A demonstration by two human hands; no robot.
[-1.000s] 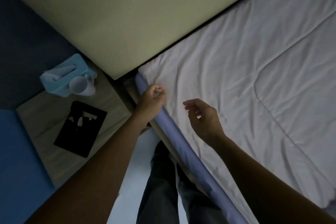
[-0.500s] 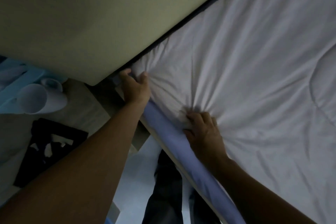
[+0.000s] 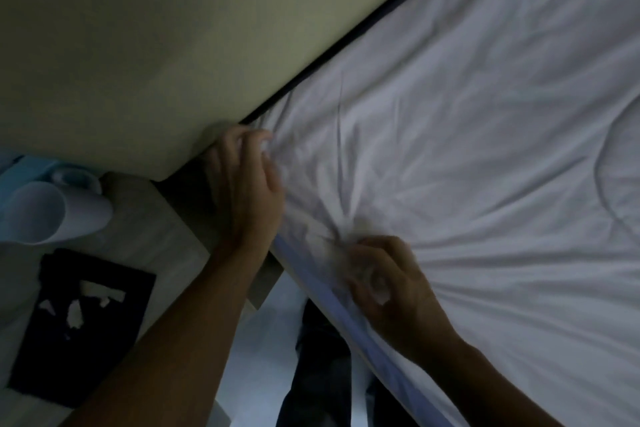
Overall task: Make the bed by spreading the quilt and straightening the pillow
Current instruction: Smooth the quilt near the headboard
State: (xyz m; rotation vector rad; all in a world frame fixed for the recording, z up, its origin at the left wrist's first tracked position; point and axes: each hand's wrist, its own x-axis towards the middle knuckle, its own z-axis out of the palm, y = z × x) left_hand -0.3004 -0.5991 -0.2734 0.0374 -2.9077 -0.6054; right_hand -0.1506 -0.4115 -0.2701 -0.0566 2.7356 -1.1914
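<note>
A white quilt [image 3: 467, 156] covers the bed and fills the right side of the view, creased in folds that fan out from the near corner. My left hand [image 3: 247, 191] rests at the quilt's top corner beside the headboard, fingers curled into the cloth. My right hand [image 3: 388, 282] is bunched on the quilt's edge lower down, above the blue mattress side [image 3: 329, 305]. No pillow is in view.
The pale headboard [image 3: 156, 45] runs across the upper left. A nightstand [image 3: 166, 239] on the left holds a white cup [image 3: 55, 215], a light blue tissue box [image 3: 20, 170] and a black card [image 3: 83, 319]. My dark trouser legs [image 3: 322, 374] stand against the bed's side.
Both hands went from hovering at the bed's edge to gripping the quilt's corner and edge. The cloth now gathers in creases around them, and the view has moved closer in.
</note>
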